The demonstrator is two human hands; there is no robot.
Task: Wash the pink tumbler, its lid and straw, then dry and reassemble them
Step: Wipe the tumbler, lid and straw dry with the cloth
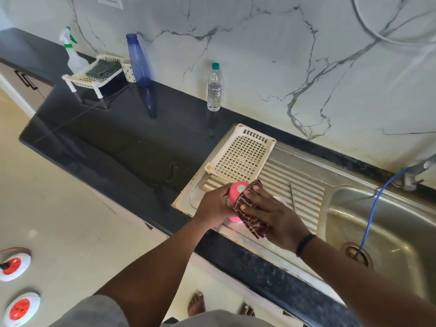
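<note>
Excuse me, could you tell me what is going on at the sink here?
A person is drying the pink tumbler over the steel drainboard. The left hand grips it while the right hand presses a maroon cloth against its side. A thin metal straw lies on the drainboard, beside an empty white basket.

pink tumbler (237,190), maroon cloth (250,208) with pale stitching, black counter (118,142), cream basket (243,154).
</note>
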